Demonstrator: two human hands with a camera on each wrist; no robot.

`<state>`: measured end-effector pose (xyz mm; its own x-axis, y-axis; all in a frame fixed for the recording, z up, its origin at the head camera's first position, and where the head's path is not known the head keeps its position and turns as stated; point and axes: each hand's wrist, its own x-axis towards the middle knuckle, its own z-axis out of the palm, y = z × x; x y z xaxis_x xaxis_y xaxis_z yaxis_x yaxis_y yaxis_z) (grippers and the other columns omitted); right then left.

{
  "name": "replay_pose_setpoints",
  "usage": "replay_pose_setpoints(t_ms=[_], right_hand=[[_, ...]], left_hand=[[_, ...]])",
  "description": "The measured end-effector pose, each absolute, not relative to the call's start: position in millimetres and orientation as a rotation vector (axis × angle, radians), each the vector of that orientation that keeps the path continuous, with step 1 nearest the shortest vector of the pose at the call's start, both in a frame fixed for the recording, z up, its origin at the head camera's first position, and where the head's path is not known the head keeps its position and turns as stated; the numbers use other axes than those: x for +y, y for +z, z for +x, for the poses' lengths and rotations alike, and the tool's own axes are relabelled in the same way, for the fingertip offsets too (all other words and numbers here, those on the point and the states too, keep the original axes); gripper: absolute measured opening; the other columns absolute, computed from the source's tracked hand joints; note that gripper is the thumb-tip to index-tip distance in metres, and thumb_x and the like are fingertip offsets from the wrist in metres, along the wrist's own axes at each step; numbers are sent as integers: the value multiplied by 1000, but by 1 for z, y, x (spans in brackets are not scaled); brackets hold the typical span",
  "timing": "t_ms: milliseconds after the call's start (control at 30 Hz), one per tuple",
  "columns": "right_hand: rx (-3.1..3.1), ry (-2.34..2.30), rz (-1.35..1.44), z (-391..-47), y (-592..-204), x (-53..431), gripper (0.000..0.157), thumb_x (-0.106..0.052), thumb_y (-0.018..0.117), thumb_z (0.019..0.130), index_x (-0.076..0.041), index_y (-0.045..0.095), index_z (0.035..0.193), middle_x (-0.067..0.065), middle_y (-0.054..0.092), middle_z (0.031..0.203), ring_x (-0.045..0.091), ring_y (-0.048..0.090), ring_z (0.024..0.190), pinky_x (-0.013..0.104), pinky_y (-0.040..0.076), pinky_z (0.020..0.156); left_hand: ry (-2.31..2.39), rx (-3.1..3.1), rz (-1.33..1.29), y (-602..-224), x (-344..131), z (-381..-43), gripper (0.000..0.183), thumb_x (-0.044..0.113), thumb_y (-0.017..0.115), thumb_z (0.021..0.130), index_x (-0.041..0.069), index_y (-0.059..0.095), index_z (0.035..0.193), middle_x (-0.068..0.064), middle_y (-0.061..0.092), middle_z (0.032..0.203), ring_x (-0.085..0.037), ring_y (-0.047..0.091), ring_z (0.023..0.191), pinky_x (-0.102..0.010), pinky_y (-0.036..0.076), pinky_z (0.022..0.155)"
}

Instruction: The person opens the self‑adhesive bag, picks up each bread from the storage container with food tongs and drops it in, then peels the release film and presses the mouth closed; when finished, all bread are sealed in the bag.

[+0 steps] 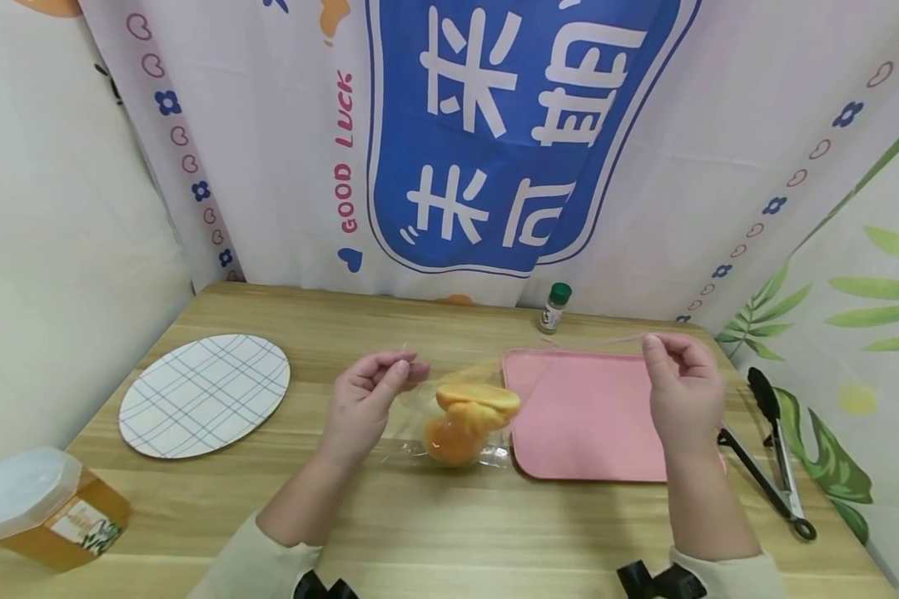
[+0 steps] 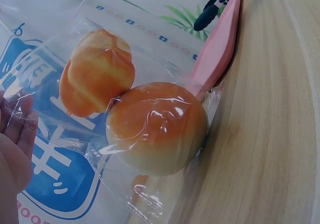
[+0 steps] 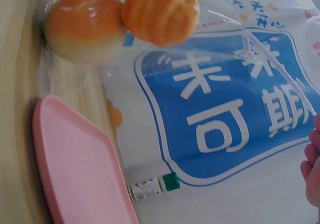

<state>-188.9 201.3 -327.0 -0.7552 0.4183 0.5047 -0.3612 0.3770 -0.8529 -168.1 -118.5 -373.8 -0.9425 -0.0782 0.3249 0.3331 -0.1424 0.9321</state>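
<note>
A clear plastic drawstring bag (image 2: 145, 199) stands on the table between the two hands. Inside it are a round bun (image 2: 157, 126) with a glossy brown top and a ridged bread roll (image 3: 161, 13). A longish yellow bread piece (image 1: 478, 397) shows at the top of the pile in the head view. My left hand (image 1: 367, 399) pinches the bag's left edge between thumb and fingers. Away to the right, my right hand (image 1: 685, 387) pinches the end of a thin whitish drawstring (image 3: 280, 71), which runs taut from the bag's mouth over the pink tray (image 1: 592, 424).
A checked oval board (image 1: 205, 395) lies at left, with a lidded tub of amber contents (image 1: 67, 516) in front. At the back stands a small green-capped bottle (image 1: 554, 308). Black-and-silver tongs (image 1: 782, 466) lie by the right edge. A printed curtain (image 1: 285, 150) hangs behind.
</note>
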Motion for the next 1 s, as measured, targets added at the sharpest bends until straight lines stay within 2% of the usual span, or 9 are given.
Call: replay_pose_setpoints(t_ms=[33,200,367,800,1000], right_hand=[[-1940,1449,-58,-189,-327,205,16,-15,65,94,-26,65,83,-18,58,87,4,52,90,9,45,69],[-1910,1391,-106,-191,-326,220,17,-18,67,93,-30,64,81,-19,59,82,3,52,78,9,42,58],[-1893,1346,-180,-192,-327,234,20,-21,69,92,-34,63,78,-21,58,76,2,51,74,9,41,56],[-1786,1480,-319,-191,-329,262,17,-18,72,89,-28,68,77,-15,59,75,4,49,74,7,42,60],[-1714,1507,-338,-190,-331,273,18,-16,73,88,-28,68,74,-15,60,74,3,48,68,7,40,55]], left_hand=[[-2168,-1854,-286,-374,-119,-168,19,4,54,98,-9,61,111,17,74,86,-5,72,86,-23,56,91],[-2171,-1860,-281,-373,-119,-169,24,3,53,99,-16,56,114,18,74,86,-4,72,86,-22,55,92],[-2176,-1855,-267,-374,-119,-168,22,2,53,98,-14,58,114,17,74,86,-4,72,85,-22,56,91],[-2191,-1844,-269,-375,-119,-169,23,3,54,98,-14,58,113,16,74,86,-5,72,86,-23,57,90],[-2185,-1843,-310,-375,-118,-169,17,5,56,98,-6,63,109,14,75,88,-5,73,87,-23,56,90]])
